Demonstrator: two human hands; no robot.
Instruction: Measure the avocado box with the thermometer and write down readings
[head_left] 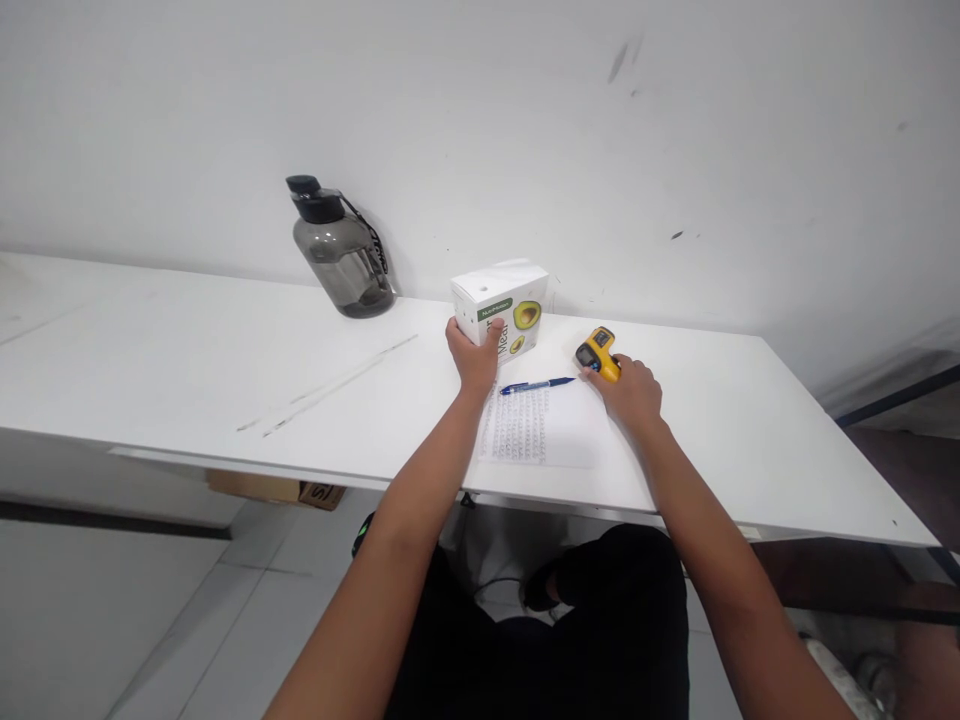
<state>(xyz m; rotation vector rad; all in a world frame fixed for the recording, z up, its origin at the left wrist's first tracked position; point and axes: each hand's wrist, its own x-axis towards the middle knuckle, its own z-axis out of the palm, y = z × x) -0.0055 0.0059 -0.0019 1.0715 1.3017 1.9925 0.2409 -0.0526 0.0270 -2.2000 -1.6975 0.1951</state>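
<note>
Now, far to the left, one grey water bottle (341,255) stands by the wall, well apart from me. Then my left hand (473,357) holds the near left corner of one white box (501,305), which stands upright just behind it. One blue pen (536,385) lies between my hands, its length running left to right, on one printed sheet (536,430). My right hand (634,392) is closed on one yellow thermometer (598,352), pointing away to the left.

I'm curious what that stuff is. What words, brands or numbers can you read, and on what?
"Nutri...", green label on the box; the rest is blurred.
"Meal", partly hidden by the left hand, on the box front.
Sheet: rows of print, too small to read.
Yellow gadget by the right hand: unreadable.
</note>
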